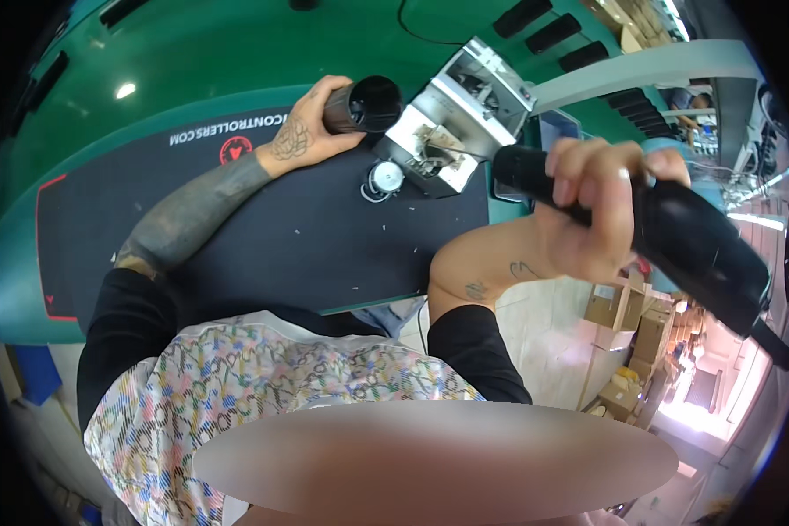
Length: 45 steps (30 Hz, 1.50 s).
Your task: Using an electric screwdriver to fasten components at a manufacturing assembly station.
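My left hand (311,131), with a tattooed back, is closed round the side of a glossy dark cylinder (377,103) at the far side of the mat. To the right, my right hand (600,197) is raised and wrapped round a long black handheld tool (701,241). Its slim end points left, towards a metal machine, and its wide body reaches out to the right; the exact kind of tool is unclear. Just below the cylinder lies a small round silver part (384,178) with a thin wire or clip round it.
A boxy metal machine (451,118) with open compartments stands right of the cylinder. The dark mat (324,237) bears tiny white scraps on the green bench (193,53). Black cylinders (552,37) lie at the far right. Cardboard boxes (618,307) stand beyond my right arm.
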Tool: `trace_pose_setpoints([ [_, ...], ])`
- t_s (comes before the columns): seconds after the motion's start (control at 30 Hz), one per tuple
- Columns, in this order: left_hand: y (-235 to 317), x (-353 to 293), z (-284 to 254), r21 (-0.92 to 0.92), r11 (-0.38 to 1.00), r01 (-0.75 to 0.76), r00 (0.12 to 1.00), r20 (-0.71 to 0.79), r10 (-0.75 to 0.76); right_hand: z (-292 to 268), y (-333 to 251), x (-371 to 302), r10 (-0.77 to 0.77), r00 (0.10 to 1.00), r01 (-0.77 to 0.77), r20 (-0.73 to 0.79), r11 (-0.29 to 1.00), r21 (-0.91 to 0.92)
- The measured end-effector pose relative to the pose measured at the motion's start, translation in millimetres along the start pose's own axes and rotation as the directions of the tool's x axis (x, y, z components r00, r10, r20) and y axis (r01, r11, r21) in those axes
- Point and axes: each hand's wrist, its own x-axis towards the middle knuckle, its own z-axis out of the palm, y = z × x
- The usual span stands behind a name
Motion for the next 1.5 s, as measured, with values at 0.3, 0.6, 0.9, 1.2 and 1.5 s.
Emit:
trace_pose_setpoints([
  [0.3,-6.1,-8.2,-1.1,-0.082,0.996,-0.034,0.998,0.057,0.039,-11.6,18.6,5.5,0.227,0.962,-0.24,0.151,0.968,0.075],
  [0.6,-11.1,-6.9,-3.5,-0.132,0.99,-0.054,0.993,0.099,0.068,-16.2,-20.4,-9.5,-0.054,0.997,0.081,-0.06,0.709,0.701],
  [0.9,-3.6,-2.3,-3.1,-0.118,0.993,-0.013,0.991,0.13,0.028,45.8,54.0,-7.1,-0.233,0.966,0.207,-0.115,0.957,-0.205],
  [1.2,-0.9,-3.9,-3.7,-0.11,0.994,0.004,0.992,0.124,0.009,57.0,68.3,-2.0,-0.149,0.988,0.15,-0.051,0.988,0.026],
  [1.5,-10.1,-5.7,-9.4,-0.055,0.998,-0.039,0.998,0.044,0.042,52.7,31.1,-8.3,-0.104,0.94,0.124,-0.326,0.991,0.041],
])
